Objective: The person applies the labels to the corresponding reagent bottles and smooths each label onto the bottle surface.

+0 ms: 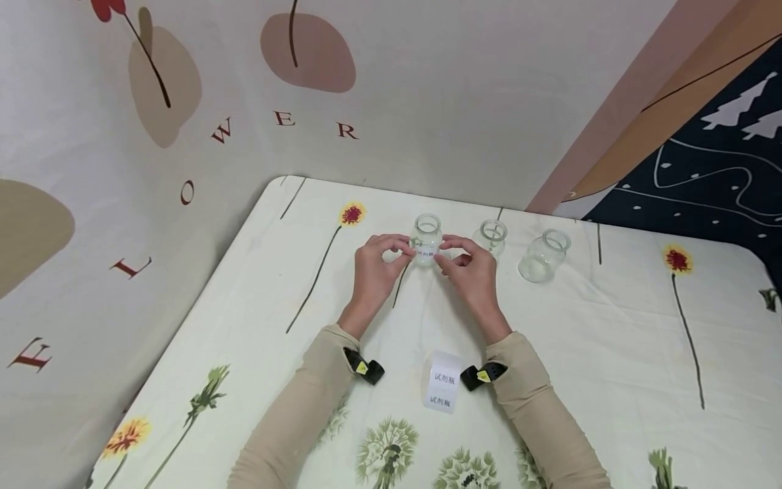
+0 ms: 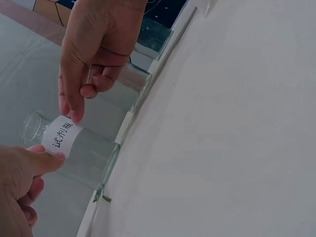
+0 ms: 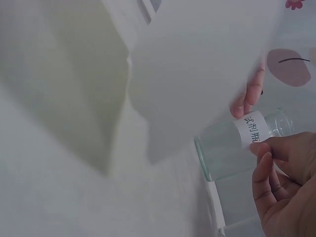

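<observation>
In the head view, a small clear glass jar (image 1: 427, 234) stands upright on the table, a white label (image 1: 424, 252) with printed characters across its front. My left hand (image 1: 381, 267) grips it from the left, thumb on the label's near end and index finger round the glass. From the other side my right hand (image 1: 473, 272) holds it likewise, its thumb at the label's right end. The left wrist view shows both thumbs against the label (image 2: 62, 136), which lies round the jar (image 2: 91, 153). The right wrist view has the jar (image 3: 222, 148) partly behind my right hand (image 3: 289, 182).
Two more glass jars stand to the right, one (image 1: 493, 234) just behind my right hand and one (image 1: 544, 257) farther out. A strip of printed labels (image 1: 444, 382) lies between my forearms. Blurred pale sheets (image 3: 192, 74) cover much of the right wrist view.
</observation>
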